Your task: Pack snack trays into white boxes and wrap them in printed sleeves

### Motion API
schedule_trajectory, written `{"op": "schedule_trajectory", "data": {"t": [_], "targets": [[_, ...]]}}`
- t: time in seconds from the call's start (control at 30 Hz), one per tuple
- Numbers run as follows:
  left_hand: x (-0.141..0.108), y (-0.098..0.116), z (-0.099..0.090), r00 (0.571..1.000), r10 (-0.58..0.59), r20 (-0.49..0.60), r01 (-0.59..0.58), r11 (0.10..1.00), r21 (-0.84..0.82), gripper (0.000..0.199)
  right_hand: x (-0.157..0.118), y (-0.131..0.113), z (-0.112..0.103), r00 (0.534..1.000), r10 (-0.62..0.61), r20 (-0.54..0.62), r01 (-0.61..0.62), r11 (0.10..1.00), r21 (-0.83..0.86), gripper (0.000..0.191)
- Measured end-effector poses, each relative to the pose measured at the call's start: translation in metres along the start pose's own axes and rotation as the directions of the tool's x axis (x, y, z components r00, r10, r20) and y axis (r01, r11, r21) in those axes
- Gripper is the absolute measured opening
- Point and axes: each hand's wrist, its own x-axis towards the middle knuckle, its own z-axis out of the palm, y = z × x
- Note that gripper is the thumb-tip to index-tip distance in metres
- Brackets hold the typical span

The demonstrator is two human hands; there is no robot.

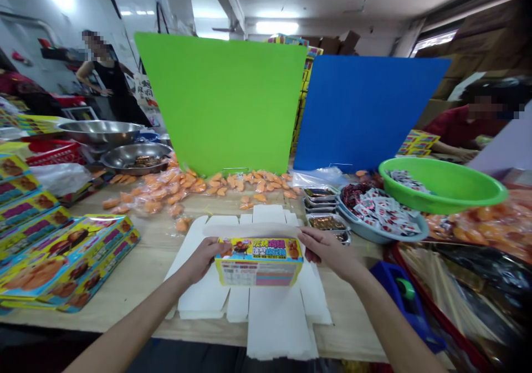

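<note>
A yellow and blue printed cardboard box point(260, 262) is held upright between my two hands, with a pale flap point(249, 230) along its top far side. My left hand point(206, 258) grips the box's left end, thumb over the top edge. At the right end, my right hand point(326, 249) pinches the corner near the flap, its fingers partly hidden behind the box. Beneath it lie unfolded white box blanks point(282, 323), overlapping one another on the wooden table point(145, 290). Whatever is inside the box is hidden from me.
Finished-looking boxes point(54, 256) are stacked at left. Orange wrapped pieces point(174, 187) lie behind, before green point(224, 101) and blue boards point(366, 107). At right are foil trays point(328, 223), a sachet basin point(384, 218), a green basin point(453, 190) and a tape dispenser point(405, 301).
</note>
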Motion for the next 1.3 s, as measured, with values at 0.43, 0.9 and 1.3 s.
{"op": "schedule_trajectory", "data": {"t": [0.43, 0.9, 1.3], "targets": [[-0.013, 0.002, -0.009, 0.826, 0.522, -0.212, -0.445, 0.836, 0.321, 0.04, -0.013, 0.062, 0.033, 0.842, -0.469, -0.268, 0.321, 0.834, -0.45, 0.04], [-0.034, 0.084, 0.01, 0.968, 0.245, -0.059, 0.045, 0.065, 0.997, 0.039, 0.004, 0.08, 0.03, 0.779, -0.583, -0.229, 0.437, 0.768, -0.469, 0.04], [-0.034, 0.081, 0.013, 0.96, 0.241, -0.144, 0.113, 0.136, 0.984, 0.038, 0.004, 0.075, 0.032, 0.787, -0.568, -0.24, 0.426, 0.783, -0.454, 0.039]]}}
